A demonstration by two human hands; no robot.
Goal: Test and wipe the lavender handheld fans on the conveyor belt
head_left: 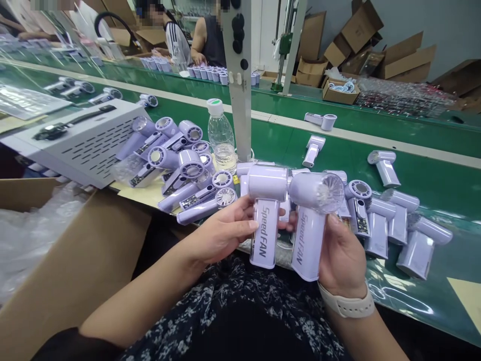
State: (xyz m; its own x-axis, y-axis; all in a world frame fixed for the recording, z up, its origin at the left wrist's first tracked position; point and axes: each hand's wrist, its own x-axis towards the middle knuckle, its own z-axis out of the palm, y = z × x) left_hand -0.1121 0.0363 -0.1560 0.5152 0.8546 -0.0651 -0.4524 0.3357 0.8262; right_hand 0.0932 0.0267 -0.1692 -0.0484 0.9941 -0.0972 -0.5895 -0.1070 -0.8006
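My left hand (229,228) is closed around the handle of a lilac handheld fan (266,220), printed "Speed FAN". Beside it, my right hand (343,250) grips a second lilac handheld fan (308,235) with the same print and a clear ribbed cap on its head. Both fans are upright side by side in front of my body, their heads nearly touching. Behind them on the bench edge stand more fans (379,228), some with the handle open and circuit parts showing. To the left lies a pile of lilac fans (188,165).
A plastic bottle (221,133) stands by a metal post (240,75). At the left are a vented grey box (90,135) and a cardboard carton (71,265) with plastic bags. Fans lie on the green conveyor (278,135). Across it, people (180,40) work near stacked cartons (353,35).
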